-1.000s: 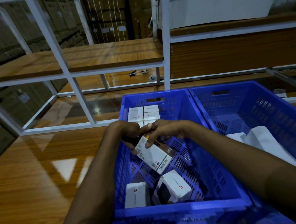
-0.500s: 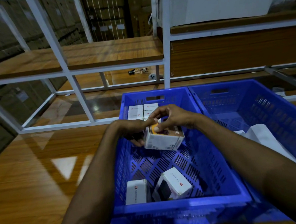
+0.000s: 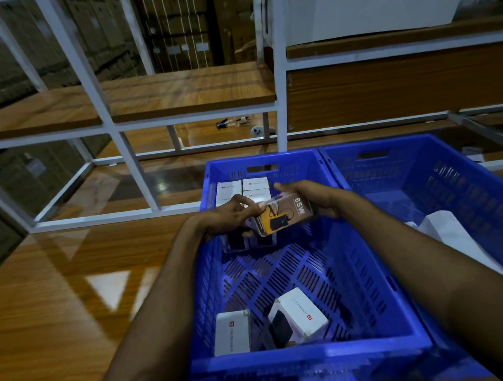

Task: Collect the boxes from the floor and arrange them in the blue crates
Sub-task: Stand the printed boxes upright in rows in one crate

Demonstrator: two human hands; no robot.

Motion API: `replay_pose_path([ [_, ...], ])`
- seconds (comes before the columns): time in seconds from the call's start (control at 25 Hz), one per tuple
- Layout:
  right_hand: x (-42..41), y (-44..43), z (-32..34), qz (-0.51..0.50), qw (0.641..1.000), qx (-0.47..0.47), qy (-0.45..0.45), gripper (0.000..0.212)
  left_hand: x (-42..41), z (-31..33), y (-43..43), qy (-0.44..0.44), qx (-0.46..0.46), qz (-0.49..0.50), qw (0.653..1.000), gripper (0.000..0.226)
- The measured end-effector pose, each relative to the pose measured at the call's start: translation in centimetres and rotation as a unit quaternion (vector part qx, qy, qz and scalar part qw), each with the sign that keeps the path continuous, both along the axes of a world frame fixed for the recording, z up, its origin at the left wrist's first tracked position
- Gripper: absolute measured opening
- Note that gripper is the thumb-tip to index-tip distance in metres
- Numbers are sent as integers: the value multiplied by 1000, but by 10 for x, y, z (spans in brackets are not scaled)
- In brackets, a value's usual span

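Head view: the left hand (image 3: 231, 218) and right hand (image 3: 312, 198) grip one box (image 3: 284, 214) by its ends, above the far end of the left blue crate (image 3: 308, 360) and just over the packed white boxes (image 3: 244, 187). Its printed 65W face looks up. Its long axis runs from near-left to far-right, tilted. If lowered crooked, it could jam against that row or slip loose.

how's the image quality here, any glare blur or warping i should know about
Head view: dim, with the background cartons nearly lost in shadow; bright glare patches on the glossy wooden surface; wide-angle lean in the white rack posts; the held box is sharp enough to read 65W.
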State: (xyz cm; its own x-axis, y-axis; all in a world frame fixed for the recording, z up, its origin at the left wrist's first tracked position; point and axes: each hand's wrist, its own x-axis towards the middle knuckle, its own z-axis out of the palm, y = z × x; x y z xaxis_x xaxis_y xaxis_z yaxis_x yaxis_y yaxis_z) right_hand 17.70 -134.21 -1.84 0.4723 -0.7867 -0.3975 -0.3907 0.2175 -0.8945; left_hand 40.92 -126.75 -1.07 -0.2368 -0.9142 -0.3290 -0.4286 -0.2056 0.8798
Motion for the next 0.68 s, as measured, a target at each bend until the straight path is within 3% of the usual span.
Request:
replay_pose_path([
  [0.12, -2, -2, 5, -22, 998, 29, -52, 38, 6, -11, -10, 18, 3, 7, 1000, 86],
  [0.16, -2, -3, 5, -28, 996, 29, -77, 34, 4, -12, -11, 17, -1, -3, 1000, 90],
  [0.32, 0, -9, 1, -44, 989, 4, -143, 31, -4, -14, -12, -43, -30, -46, 998, 60],
  [0.44, -1, -11, 1, -71, 984, -41, -157, 24, -9, -15, -12, -6, -27, -43, 999, 49],
  [0.56, -1, -9, 3, -86, 985, -98, -116, 43, -21, -17, -15, -27, -75, -32, 996, 46],
  [0.68, -3, -9, 6, -71, 980, -166, -80, 45, -30, -16, -27, -91, -200, -23, 975, 61],
])
